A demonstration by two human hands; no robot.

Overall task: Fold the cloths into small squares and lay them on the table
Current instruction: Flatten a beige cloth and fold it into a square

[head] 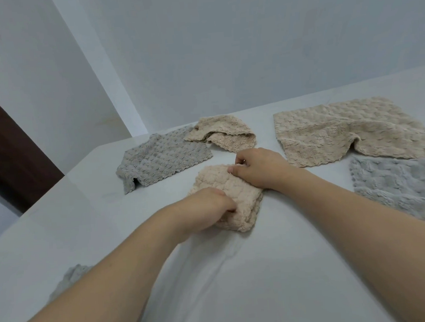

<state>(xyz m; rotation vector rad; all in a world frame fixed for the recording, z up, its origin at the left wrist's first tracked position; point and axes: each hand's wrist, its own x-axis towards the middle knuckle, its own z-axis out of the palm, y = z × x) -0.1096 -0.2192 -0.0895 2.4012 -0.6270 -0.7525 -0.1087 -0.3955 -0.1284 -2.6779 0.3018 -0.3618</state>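
**Pink cloth nearly squared, four more waiting**

The white surface [263, 269] carried everything. Largest on it was the open beige cloth [341, 133] at the far right, one corner turned over, with an unfolded grey cloth [402, 186] just beside it nearer the person. To the left lay a rumpled grey cloth [156, 156], its far corner under a loosely bunched beige cloth [222, 135]. In the middle sat the folded pink cloth [233, 197], a thick small packet. The left hand [204, 206] gripped its near edge, fingers curled into the layers; the right hand [256, 168] pinched its far corner. This looked like the closing fold. Next it would want pressing flat, then release.
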